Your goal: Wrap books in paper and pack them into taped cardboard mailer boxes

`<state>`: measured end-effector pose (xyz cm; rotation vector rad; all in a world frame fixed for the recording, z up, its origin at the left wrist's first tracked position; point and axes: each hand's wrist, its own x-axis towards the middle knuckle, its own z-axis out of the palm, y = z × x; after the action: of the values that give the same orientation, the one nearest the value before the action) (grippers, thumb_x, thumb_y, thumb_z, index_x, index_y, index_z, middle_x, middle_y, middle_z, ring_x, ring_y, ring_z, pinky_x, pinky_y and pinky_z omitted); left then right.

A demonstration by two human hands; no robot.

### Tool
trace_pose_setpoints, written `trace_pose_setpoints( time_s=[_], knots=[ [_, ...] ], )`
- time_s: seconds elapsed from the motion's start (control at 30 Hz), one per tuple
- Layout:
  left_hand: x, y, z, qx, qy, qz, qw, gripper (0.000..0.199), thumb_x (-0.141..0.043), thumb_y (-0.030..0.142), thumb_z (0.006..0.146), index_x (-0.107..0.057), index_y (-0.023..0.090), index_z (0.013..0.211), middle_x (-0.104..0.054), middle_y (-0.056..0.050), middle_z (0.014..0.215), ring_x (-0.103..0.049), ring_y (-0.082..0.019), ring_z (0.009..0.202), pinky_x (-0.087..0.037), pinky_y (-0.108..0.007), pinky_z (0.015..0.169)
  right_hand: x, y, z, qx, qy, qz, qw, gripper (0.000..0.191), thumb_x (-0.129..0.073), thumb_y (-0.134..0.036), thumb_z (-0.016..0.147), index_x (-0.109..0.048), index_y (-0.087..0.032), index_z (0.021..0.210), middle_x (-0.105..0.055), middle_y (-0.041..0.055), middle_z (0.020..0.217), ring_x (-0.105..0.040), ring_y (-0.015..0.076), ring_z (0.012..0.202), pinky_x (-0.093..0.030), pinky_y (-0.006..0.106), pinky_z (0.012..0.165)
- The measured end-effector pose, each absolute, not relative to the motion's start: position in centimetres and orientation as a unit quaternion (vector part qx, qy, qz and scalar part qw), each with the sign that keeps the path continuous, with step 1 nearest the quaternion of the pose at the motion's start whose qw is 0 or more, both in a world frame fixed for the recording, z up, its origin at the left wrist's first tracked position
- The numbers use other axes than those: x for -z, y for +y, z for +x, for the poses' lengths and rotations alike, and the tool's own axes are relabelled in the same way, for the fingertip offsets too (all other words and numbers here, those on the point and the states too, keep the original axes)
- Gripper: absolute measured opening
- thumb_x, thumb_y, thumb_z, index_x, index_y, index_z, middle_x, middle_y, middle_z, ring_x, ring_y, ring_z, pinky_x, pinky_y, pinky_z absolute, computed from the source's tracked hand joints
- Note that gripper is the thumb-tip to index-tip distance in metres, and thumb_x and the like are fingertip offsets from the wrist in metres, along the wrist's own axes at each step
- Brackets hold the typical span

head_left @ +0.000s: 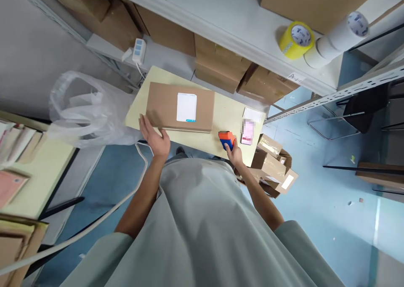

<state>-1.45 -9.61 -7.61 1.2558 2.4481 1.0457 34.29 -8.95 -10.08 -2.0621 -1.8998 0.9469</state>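
A closed cardboard box (160, 104) with a white label (186, 107) on its upper face lies on the pale yellow table (235, 110). At the box's near left corner is my left hand (155, 140), fingers stretched out and thumb apart, grasping nothing; whether it touches the box I cannot tell. My right hand (235, 154) is wrapped round an orange-and-blue handheld device (226, 139), whose exact kind does not show, over the table's near edge. Just right of the device lies a phone (248, 132) with its screen lit, by a white paper (252, 115).
Clear plastic bags (91, 110) lie left of the table, near a white cable (139, 182). Behind, a shelf (233, 22) carries yellow tape (296, 40) and white rolls (337, 38). A power strip (139, 51) sits below. Cardboard boxes (273, 167) lie at right on the floor.
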Motion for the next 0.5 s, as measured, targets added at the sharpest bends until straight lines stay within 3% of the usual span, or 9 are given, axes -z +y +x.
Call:
trace_pose_setpoints(
  time_s=[0.1,0.2,0.33,0.5],
  knots=[
    [6.9,-8.0,0.4,-0.364,0.787,0.486,0.113,0.067,-0.048,0.039,0.111,-0.040,0.019,0.174,-0.034,-0.018,0.183,-0.018,-0.031,0.176,-0.017,-0.058,0.143,10.8,-9.6,35.7,-0.297,-0.703,-0.646,-0.004,0.059,-0.049,-0.058,0.112,-0.050,-0.009,0.146,-0.080,0.0181,0.103,-0.077,0.0333,0.088,-0.058,0.039,0.083],
    [7.1,-4.7,1.9,-0.386,0.712,0.565,0.155,0.060,-0.049,0.048,0.113,-0.052,0.022,0.166,-0.043,-0.015,0.179,-0.022,-0.032,0.175,-0.020,-0.056,0.143,11.4,-9.4,35.9,-0.268,-0.758,-0.593,-0.038,0.058,-0.050,-0.055,0.115,-0.049,-0.008,0.149,-0.078,0.0225,0.117,-0.077,0.0350,0.105,-0.059,0.043,0.094],
    [8.0,0.3,3.7,-0.368,0.618,0.668,0.192,0.056,-0.049,0.049,0.113,-0.061,0.018,0.158,-0.051,-0.014,0.175,-0.034,-0.034,0.171,-0.019,-0.058,0.142,11.5,-8.4,35.2,-0.238,-0.796,-0.551,-0.071,0.064,-0.047,-0.061,0.116,-0.047,-0.008,0.152,-0.076,0.0257,0.126,-0.074,0.0367,0.118,-0.057,0.046,0.103],
    [9.0,3.1,5.4,-0.338,0.559,0.730,0.200,0.053,-0.054,0.046,0.111,-0.069,0.013,0.150,-0.054,-0.015,0.172,-0.039,-0.036,0.167,-0.019,-0.059,0.142,10.8,-7.0,34.6,-0.195,-0.816,-0.533,-0.109,0.066,-0.038,-0.060,0.119,-0.043,-0.005,0.155,-0.075,0.0286,0.129,-0.072,0.0378,0.121,-0.055,0.048,0.108]
  ],
)
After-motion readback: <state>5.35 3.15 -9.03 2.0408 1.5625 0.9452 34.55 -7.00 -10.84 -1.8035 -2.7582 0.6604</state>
